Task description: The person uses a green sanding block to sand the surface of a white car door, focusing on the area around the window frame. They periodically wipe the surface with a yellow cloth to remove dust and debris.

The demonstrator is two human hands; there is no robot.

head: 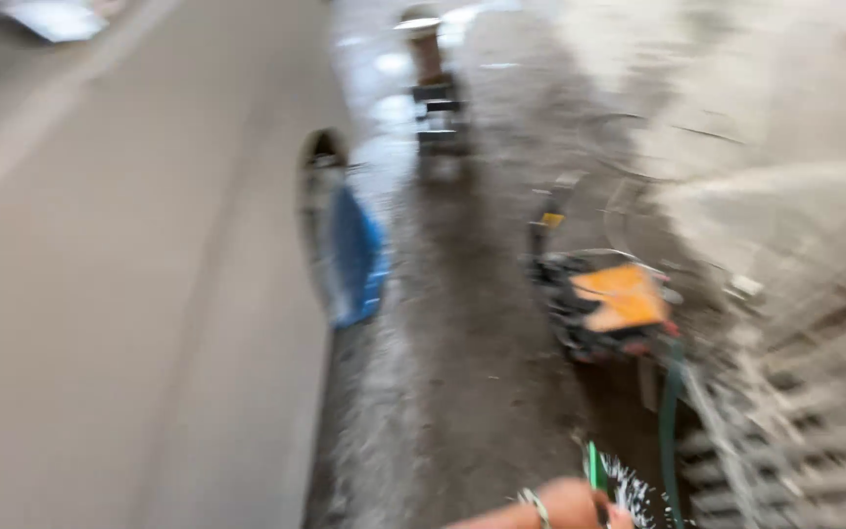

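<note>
- The whole view is smeared by motion, so edges are soft.
- One hand [568,507] shows at the bottom edge with a ring on a finger, closed around a green nozzle [595,468]; which hand it is I cannot tell.
- Water spray [631,490] fans out just beside the nozzle, over the wet floor [462,372].
- A green hose [670,411] runs up from the bottom edge toward a dark machine with an orange top [611,302].
- A long grey wall [129,294] fills the left; a blue container [356,257] stands against its edge.
- Between the container and the machine lies an open strip of floor.
- A stack of grey slats [795,431] crowds the right side.
</note>
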